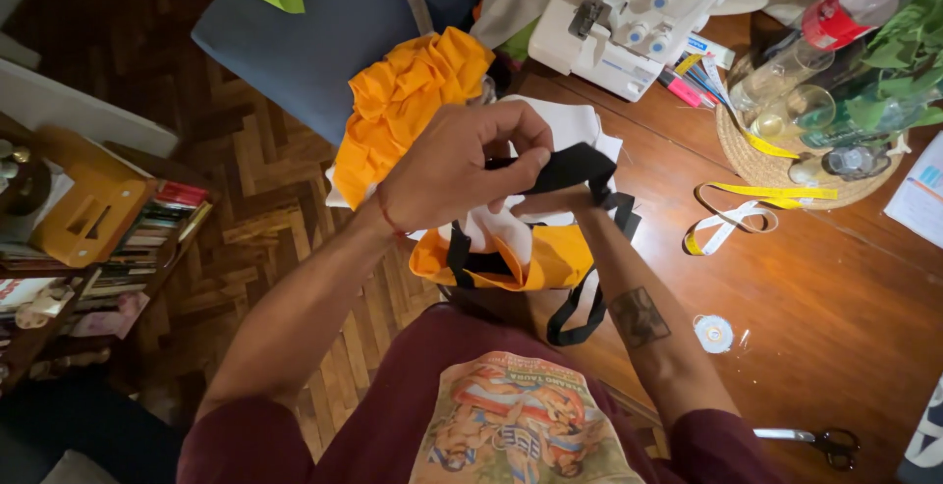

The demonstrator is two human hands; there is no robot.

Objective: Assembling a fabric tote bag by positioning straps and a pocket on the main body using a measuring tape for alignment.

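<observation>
Left hand (454, 165) pinching black strap (575, 168) of orange-white fabric piece (535, 253); right hand (550, 204) mostly hidden beneath, grip unclear; sewing machine (629, 12) sitting far right.

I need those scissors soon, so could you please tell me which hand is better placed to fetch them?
Probably the right hand: the scissors lie on its side; the left hand would cross over.

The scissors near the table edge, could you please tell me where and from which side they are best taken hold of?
Take the scissors by the black handle loops, coming from above on the right: they lie flat on the wooden table, blades pointing left toward the person, loops clear of other things.
</observation>
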